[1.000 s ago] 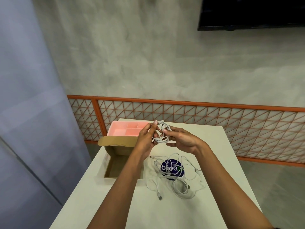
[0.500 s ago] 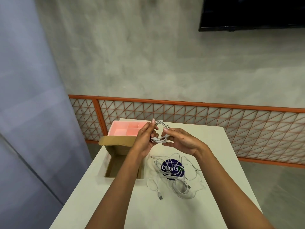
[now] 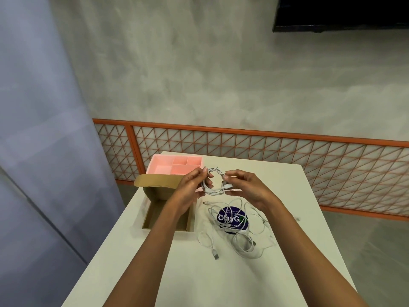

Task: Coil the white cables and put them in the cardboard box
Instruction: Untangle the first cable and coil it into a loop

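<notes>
- left hand (image 3: 191, 185), right hand (image 3: 245, 187): fingers of both pinched on small coiled white cable (image 3: 213, 192), held in air above worktop (image 3: 221, 282)
- loose white cables (image 3: 243, 248) tangled on worktop below hands, across blue sticker (image 3: 231, 218)
- cardboard box (image 3: 155, 218) open, just left of tangle
- pink tray (image 3: 174, 166) behind box

pink divided tray (image 3: 163, 168) on table (image 3: 221, 284) | round blue sticker (image 3: 234, 218) | orange lattice rail (image 3: 287, 147)
</notes>
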Tool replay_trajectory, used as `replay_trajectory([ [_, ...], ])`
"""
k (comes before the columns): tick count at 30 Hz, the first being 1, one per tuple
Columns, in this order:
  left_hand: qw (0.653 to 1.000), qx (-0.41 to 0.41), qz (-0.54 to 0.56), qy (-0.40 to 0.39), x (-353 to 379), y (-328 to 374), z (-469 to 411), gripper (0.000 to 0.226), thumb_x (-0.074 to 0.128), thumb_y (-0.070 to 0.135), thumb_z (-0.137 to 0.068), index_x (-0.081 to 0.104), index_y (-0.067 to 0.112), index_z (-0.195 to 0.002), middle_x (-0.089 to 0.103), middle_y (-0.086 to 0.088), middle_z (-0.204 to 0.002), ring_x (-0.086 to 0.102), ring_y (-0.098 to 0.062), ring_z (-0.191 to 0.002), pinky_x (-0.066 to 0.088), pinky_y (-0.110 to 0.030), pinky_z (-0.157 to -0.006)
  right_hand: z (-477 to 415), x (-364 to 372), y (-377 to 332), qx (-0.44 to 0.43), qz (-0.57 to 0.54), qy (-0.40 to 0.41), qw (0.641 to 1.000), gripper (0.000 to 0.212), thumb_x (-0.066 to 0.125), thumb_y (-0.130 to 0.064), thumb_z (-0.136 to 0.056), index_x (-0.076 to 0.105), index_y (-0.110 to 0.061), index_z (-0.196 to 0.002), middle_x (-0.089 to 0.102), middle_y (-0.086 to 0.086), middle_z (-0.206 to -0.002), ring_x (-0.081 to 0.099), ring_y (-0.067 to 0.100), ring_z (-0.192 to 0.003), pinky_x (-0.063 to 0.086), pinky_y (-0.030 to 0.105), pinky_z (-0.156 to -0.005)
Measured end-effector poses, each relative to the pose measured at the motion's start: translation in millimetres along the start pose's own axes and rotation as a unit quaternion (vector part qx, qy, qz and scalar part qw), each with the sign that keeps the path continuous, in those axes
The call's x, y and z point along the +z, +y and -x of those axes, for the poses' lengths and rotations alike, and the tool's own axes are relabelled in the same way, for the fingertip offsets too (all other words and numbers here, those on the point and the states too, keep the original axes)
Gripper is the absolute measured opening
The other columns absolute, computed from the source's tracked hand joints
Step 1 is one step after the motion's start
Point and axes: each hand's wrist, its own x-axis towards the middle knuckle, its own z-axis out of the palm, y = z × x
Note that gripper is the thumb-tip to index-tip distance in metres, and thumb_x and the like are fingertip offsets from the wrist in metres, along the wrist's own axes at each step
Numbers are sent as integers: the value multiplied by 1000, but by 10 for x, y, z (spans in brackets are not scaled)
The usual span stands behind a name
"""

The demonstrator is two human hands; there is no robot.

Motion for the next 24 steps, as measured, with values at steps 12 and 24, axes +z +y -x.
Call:
replay_trajectory([
  [12,976,-35,-208,57,-693,-394,143,13,65,9,-86,66,2,-97,68,-14,-92,66,-28,-88,59,-29,-71,-278,495,707,66,137,68,986,8,74,-7,-80,70,-4,-85,69,22,-86,67,24,-70,59,28,-64],
  [24,936,-85,-237,245,-1483,-987,51,11,72,11,-82,68,3,-88,67,-16,-81,65,-29,-72,60,-36,-65,-778,1327,1465,163,100,45,980,22,49,-23,-98,63,-8,-106,65,12,-111,67,22,-86,57,33,-84],
])
